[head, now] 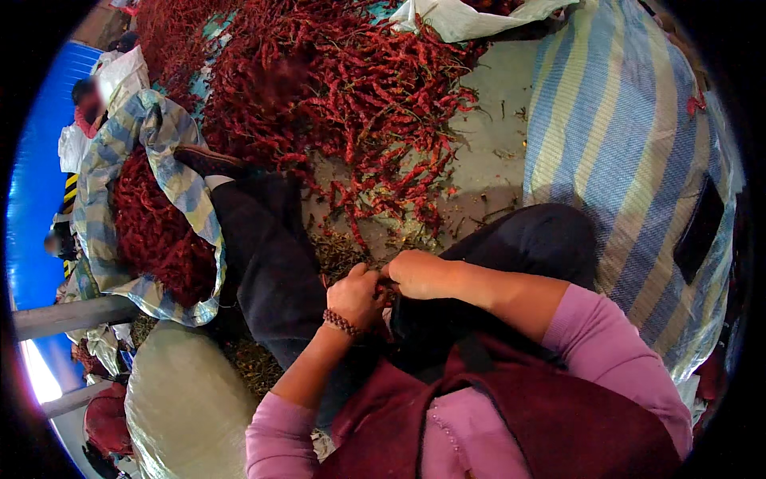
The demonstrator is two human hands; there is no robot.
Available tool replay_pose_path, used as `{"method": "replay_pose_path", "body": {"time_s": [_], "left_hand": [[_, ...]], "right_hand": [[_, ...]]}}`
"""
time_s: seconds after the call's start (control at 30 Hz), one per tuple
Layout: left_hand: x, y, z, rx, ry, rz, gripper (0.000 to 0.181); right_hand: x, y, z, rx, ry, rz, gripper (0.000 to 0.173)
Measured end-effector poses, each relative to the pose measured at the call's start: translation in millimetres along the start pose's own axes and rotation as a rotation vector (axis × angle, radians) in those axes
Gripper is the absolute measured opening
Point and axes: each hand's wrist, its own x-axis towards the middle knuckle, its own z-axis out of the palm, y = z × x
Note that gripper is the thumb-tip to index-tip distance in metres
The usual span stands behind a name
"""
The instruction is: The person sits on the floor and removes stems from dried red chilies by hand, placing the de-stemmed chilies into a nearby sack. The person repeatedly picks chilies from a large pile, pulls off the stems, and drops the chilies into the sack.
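My left hand [354,296] and my right hand [419,274] meet in front of my lap, fingers curled close together. Between them is a dried red chili [380,290], mostly covered by the fingers. A beaded bracelet circles my left wrist. Just beyond my hands, a heap of dried red chilies [359,102] spreads over the floor, its nearest pods trailing towards me. Brown chili stems [338,258] lie piled by my left hand, between my legs. To the left, an open checked woven sack [209,230] holds more red chilies [158,233].
A tall, full striped woven sack [604,138] stands close on my right. At lower left is a pale, bulging sack [182,401], with grey metal bars [75,317] beside it. More stems [254,362] lie near my left leg. Other people [87,108] are at the far left.
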Motion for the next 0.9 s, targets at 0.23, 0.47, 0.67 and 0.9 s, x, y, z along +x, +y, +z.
{"method": "replay_pose_path", "body": {"time_s": [0.23, 0.47, 0.67, 0.9], "left_hand": [[-13.6, -12.2, -27.8, -0.728, 0.019, 0.089, 0.004], [-10.7, -12.4, -1.0, -0.146, 0.229, 0.109, 0.005], [-7.6, -35.8, -8.5, -1.624, 0.273, -0.214, 0.012], [-24.0, -70.7, 3.9, -2.183, 0.291, -0.273, 0.019]], "right_hand": [[-10.0, -14.0, -28.6, 0.546, -0.197, -0.177, 0.021], [-2.7, -2.2, -4.8, 0.039, 0.017, -0.179, 0.02], [-6.9, -10.1, -32.0, 0.508, -0.04, 0.079, 0.017], [41.6, 24.6, 12.6, -0.113, 0.273, 0.18, 0.016]]}}
